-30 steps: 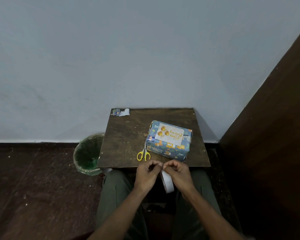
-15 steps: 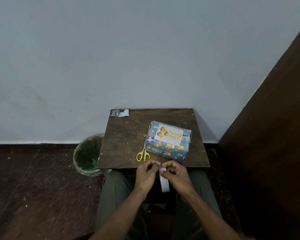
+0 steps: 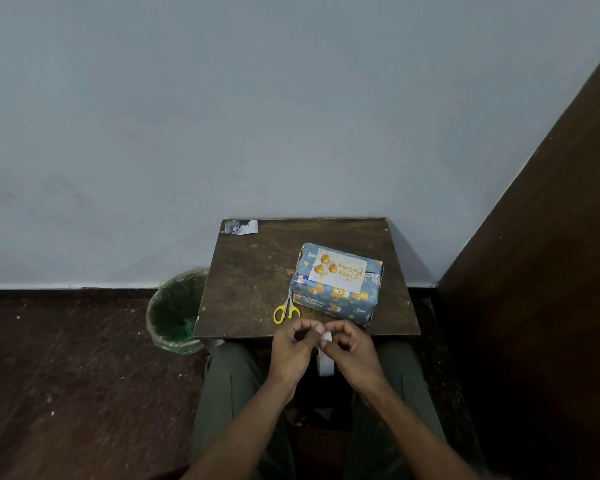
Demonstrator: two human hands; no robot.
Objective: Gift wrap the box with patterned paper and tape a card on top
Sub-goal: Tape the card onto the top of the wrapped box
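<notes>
While we look down over our knees, a small dark wooden table (image 3: 257,282) stands against the pale wall. At its eleven o'clock corner lies a scrap of patterned paper (image 3: 240,227). Off the table's left edge, at about nine o'clock, a green-lined bin (image 3: 175,311) sits on the floor, and a brown panel (image 3: 548,271) walls in the right side. Yellow-handled scissors (image 3: 286,310) lie near the table's front edge, their blades touching the left end of the wrapped box (image 3: 336,292) (blue paper with small animals). A white card (image 3: 338,269) lies flat on the box's top. Nothing stands between the box and us. Our left hand (image 3: 295,351) and right hand (image 3: 355,353) meet at the front edge, at six o'clock from the box and just short of it, both pinching a roll of white tape (image 3: 326,356) between curled fingers.
</notes>
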